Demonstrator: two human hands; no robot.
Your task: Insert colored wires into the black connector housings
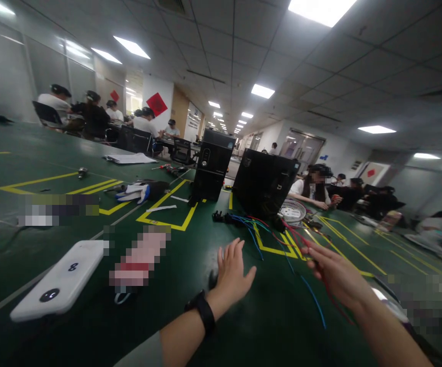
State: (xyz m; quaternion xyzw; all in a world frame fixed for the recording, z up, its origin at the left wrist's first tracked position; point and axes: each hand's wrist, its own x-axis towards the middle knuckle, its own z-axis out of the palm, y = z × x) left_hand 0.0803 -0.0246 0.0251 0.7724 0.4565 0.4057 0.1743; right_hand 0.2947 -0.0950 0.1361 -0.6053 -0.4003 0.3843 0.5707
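Observation:
My left hand (233,270), a dark band on its wrist, is over the green table (266,331) with fingers stretched and thumb apart, holding nothing. To its right, the fingertips of my right hand (333,272) are pinched on red wires (296,234); how many is not clear. The red strands run back toward the foot of a black box-shaped case, and a loose length hangs below the hand. Blue wires (314,302) lie between my hands, some near a green one. Black connectors (223,217) sit at the far end of the bundle.
Two black cases (213,168) (264,183) stand upright beyond the wires, with a round white basket (292,211) beside them. At left lie a white device (60,280), a blurred pink item (140,257) and blue-white gloves (133,193). People sit at tables around.

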